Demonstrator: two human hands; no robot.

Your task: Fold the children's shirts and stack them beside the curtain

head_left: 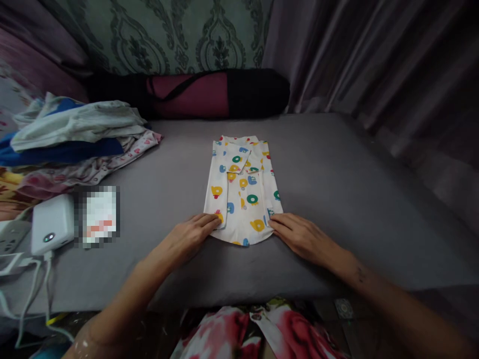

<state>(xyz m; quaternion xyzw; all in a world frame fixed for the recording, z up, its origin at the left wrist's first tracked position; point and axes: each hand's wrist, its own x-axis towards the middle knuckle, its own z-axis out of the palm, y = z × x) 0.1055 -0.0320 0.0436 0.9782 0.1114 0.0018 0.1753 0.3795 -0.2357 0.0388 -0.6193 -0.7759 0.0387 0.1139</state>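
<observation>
Two bare hands rest on the near corners of a small printed shirt (251, 212), which lies in the middle of a grey-covered surface (318, 169), collar far and curved hem near. From where I stand, its sides look folded inward, partly covering the front. To the left, a flat item (101, 214) is blurred into blocks, so I can't read what it is. Beside it sits a white device (54, 224) with a cable (48, 276) plugged in; a socket block (13, 237) is cut off at the left edge. The far-left clothes pile (86, 122) also runs out of sight, its lower layers mostly hidden. Along the far side lies a long black and maroon bag (190, 94), whatever it holds concealed. As for the grip, the left hand (194, 233) has its fingers close together over the near-left corner, and the right hand (299, 234) touches the near-right one, fingers slightly bent. Both undersides are hidden, so I can't say whether they pinch the cloth or just press it.
</observation>
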